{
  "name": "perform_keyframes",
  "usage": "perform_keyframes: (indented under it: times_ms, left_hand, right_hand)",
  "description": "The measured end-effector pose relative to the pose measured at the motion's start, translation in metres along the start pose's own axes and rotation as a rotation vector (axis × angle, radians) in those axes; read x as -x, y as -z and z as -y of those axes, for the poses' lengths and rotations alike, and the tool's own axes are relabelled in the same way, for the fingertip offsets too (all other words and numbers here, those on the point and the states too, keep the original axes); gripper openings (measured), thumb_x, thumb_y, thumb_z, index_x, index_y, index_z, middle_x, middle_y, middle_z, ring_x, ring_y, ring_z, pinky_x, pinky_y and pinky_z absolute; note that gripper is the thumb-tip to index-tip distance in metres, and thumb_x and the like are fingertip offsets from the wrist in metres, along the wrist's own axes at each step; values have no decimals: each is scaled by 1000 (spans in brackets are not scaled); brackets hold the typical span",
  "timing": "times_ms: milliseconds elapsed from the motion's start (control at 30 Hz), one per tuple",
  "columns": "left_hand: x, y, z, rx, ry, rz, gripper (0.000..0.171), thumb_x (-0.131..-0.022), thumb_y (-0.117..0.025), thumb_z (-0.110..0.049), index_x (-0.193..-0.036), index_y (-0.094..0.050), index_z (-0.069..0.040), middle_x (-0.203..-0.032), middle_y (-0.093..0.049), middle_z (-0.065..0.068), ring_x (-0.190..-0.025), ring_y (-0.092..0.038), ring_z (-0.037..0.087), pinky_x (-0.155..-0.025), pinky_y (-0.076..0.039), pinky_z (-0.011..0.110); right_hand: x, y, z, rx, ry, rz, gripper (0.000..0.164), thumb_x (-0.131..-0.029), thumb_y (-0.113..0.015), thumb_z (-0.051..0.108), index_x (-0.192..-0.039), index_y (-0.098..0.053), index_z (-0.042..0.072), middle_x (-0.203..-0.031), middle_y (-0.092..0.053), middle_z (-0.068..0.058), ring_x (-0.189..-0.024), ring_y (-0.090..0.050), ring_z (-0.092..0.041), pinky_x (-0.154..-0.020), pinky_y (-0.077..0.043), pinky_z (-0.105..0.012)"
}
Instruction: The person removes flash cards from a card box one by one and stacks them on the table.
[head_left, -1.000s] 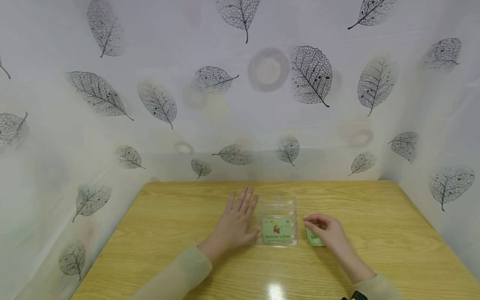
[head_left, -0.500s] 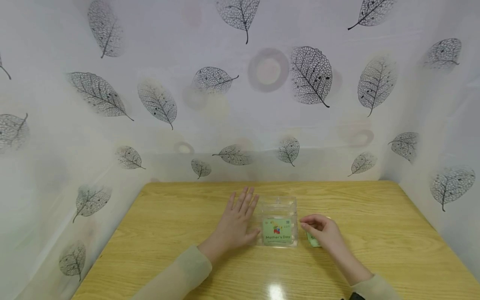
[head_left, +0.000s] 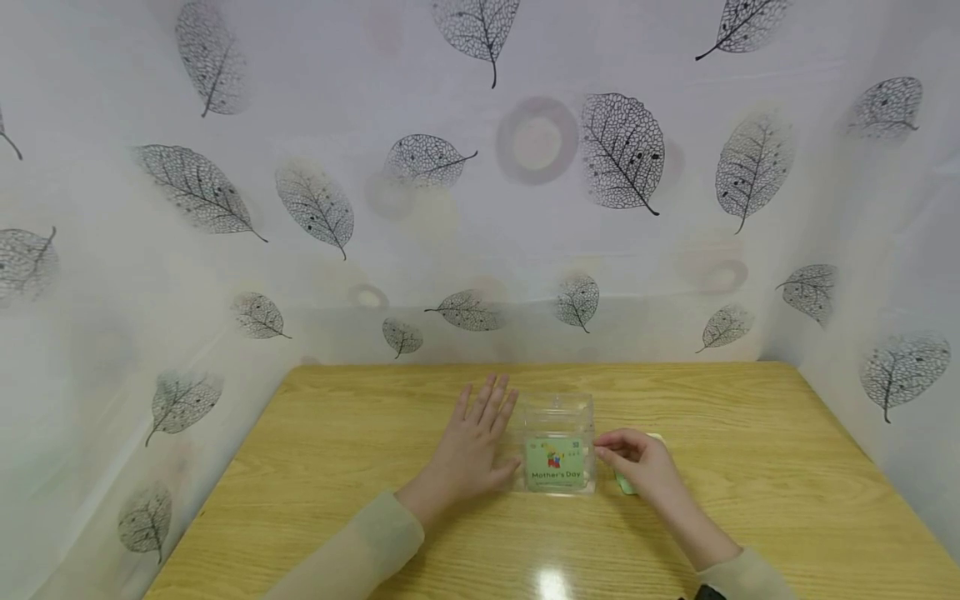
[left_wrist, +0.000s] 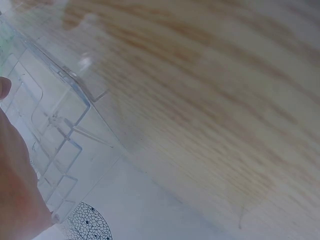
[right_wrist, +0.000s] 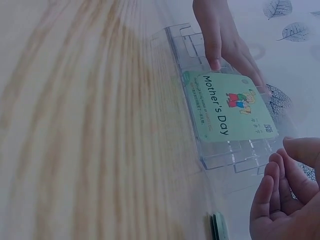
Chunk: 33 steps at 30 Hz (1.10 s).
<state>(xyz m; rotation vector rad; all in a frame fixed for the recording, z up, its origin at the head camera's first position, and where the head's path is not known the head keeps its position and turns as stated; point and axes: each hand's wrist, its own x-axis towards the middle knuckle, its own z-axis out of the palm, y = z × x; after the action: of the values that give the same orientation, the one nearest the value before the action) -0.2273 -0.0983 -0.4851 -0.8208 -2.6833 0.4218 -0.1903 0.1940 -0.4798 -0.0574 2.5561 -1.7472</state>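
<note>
A clear plastic holder (head_left: 557, 412) with raised ridges lies on the table, and a green "Mother's Day" card (head_left: 555, 462) rests on its front part. My left hand (head_left: 472, 446) lies flat along the holder's left side, fingers straight and spread, its thumb at the holder's edge. At the opposite side, my right hand (head_left: 647, 462) has its fingers loosely bent and the fingertips by the holder's right edge. Nothing shows between its thumb and fingers (right_wrist: 272, 180) in the right wrist view. A small stack of green cards (right_wrist: 219, 227) lies on the table under that hand, mostly hidden from the head view.
The wooden table (head_left: 337, 467) reaches to a white curtain (head_left: 465, 242) printed with dark leaves, which stands behind it and at both sides. Light glares off the tabletop near the front.
My right hand has slid left from over the green cards to the holder's right edge. The cards stay on the table. My left hand and the holder have not moved.
</note>
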Motion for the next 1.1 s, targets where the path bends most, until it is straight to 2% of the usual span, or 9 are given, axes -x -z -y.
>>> perform_keyframes:
  times_ms: [333,667,900,1100]
  left_hand:
    - [1,4,-2,-6,14,49,102,-101,-43,-73,-171,-10,-7,-180,0,17,-168,-10,35,-136,-17,57]
    - [1,3,-2,15,17,44,101,-101,-44,-73,-171,-11,-7,-179,1,17,-168,-11,35,-136,-16,57]
    - [1,5,-2,6,12,18,100,-100,-45,-73,-170,-19,-6,-179,-9,18,-167,-16,36,-135,-20,57]
    - [1,5,-2,-1,12,36,101,-101,-43,-73,-171,-13,-7,-180,-4,18,-167,-13,35,-135,-18,56]
  right_hand:
    - [-2,-3,-3,-3,14,18,23,-98,-74,7,-117,-73,-8,-107,-78,-15,-84,-64,2,-79,-56,-17]
    - [-1,-5,0,9,-7,12,21,-98,-75,8,-115,-75,-5,-104,-78,-11,-84,-64,-1,-77,-56,-18]
    - [-2,-7,2,43,-18,-8,19,-97,-76,9,-113,-77,-2,-102,-78,-9,-83,-64,-2,-76,-55,-18]
    - [-4,-9,1,39,-3,-24,19,-97,-76,8,-112,-77,-2,-101,-79,-9,-82,-64,-2,-76,-56,-17]
